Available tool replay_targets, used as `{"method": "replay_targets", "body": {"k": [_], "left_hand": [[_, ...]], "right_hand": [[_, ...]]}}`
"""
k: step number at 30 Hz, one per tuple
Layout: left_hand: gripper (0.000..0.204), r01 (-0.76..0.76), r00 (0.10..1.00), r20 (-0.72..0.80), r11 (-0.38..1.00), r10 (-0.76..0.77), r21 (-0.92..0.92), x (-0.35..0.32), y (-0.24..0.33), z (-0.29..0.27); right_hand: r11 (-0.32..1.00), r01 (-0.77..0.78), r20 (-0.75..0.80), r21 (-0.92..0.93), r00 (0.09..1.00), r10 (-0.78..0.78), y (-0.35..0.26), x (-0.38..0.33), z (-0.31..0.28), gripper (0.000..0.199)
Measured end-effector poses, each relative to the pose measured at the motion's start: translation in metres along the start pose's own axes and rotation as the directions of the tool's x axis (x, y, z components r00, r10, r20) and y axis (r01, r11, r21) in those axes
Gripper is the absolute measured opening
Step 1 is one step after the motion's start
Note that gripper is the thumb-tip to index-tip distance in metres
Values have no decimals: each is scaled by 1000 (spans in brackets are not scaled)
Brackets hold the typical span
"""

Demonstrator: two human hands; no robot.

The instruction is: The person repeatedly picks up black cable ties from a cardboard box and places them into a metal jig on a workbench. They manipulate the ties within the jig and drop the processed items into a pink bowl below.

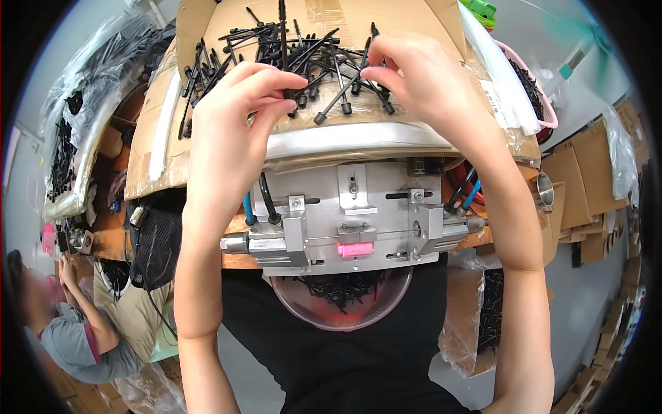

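Observation:
My left hand pinches a thin black rod between thumb and forefinger. The rod stands nearly upright, its lower end partly hidden by the fingers. To the right, my right hand has its thumb and forefinger drawn together at another black rod in the heap. That heap of black rods with thick capped ends lies in an open cardboard box between and beyond my hands. Below my wrists sits a metal fixture with a pink block at its front middle.
A clear bowl of small black pieces sits under the fixture. Blue and black hoses run beside it. A black mesh bag hangs at left. Another person works at lower left. Boxes stand at right.

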State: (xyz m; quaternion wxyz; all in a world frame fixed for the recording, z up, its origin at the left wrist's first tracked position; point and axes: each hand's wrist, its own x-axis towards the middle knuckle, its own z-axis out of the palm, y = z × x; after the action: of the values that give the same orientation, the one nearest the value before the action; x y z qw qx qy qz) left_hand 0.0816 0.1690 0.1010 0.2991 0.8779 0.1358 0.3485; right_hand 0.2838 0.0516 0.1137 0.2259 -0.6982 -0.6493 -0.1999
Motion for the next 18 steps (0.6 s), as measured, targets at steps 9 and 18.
{"method": "replay_targets", "body": {"k": [9, 18], "left_hand": [[27, 33, 950, -303, 991, -71, -127, -62, 7, 9], [60, 28, 987, 148, 968, -66, 249, -192, 58, 83]], "right_hand": [[946, 263, 147, 188, 945, -291, -13, 21, 14, 8], [426, -191, -67, 884, 852, 520, -38, -45, -55, 38]]}}
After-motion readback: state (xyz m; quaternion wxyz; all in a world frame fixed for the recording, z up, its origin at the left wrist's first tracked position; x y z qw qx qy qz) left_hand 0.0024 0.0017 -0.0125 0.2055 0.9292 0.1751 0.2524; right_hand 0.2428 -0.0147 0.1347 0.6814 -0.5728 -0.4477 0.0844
